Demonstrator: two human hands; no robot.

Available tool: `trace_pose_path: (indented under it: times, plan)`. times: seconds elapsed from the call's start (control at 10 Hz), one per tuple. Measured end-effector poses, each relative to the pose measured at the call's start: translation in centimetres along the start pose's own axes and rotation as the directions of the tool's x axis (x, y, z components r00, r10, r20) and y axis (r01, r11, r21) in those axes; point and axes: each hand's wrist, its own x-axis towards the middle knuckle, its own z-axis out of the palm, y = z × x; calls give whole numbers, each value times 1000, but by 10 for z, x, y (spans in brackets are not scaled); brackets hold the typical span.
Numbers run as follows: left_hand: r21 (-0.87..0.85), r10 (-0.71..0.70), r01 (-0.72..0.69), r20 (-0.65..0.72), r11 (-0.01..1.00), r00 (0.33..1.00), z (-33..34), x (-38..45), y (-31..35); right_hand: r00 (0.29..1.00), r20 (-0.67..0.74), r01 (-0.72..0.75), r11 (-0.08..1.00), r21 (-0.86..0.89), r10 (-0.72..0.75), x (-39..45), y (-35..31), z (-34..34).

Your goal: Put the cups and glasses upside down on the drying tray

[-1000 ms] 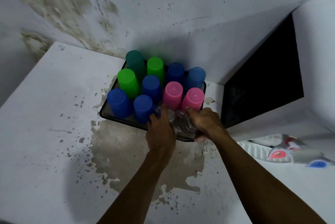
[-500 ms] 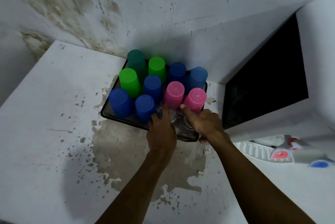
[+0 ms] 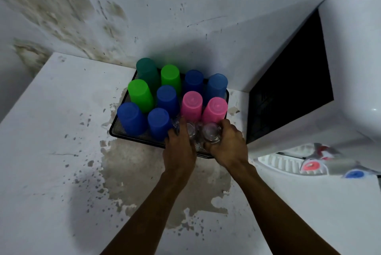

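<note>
- Currently we are holding clear glasses [image 3: 210, 134] inverted at the mesh drying tray [image 3: 117, 131]'s near right corner: left hand [image 3: 179, 147] and right hand [image 3: 227, 147] each curled around one.
- Risk: glass clinking on glass, or nudging the pink cups [image 3: 214, 110] touching behind.
- Room: tray nearly full; its near edge is lying under our knuckles; the counter [image 3: 51, 172] to the left is offering open space.

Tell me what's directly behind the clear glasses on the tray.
Two pink cups, upside down, stand right behind the clear glasses. The left hand and right hand cover the glasses' near sides, so their rims on the black mesh tray are hidden.
</note>
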Motion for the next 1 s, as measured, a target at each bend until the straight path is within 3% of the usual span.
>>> trace_pose_path:
  times: [0.5,0.8,1.0]
  plan:
    - [4,-14,14,5,1000,1000,-1,-2,-4,999,29,-42,998,48,40,-5,-4,-5]
    - [196,2,-10,41,981,999,-25,-24,0,997,34,-77,990,117,73,-25,-1,-25]
    - [164,60,-66,39,984,997,-62,-46,7,1000,-5,14,985,171,-13,-54,-1,-57]
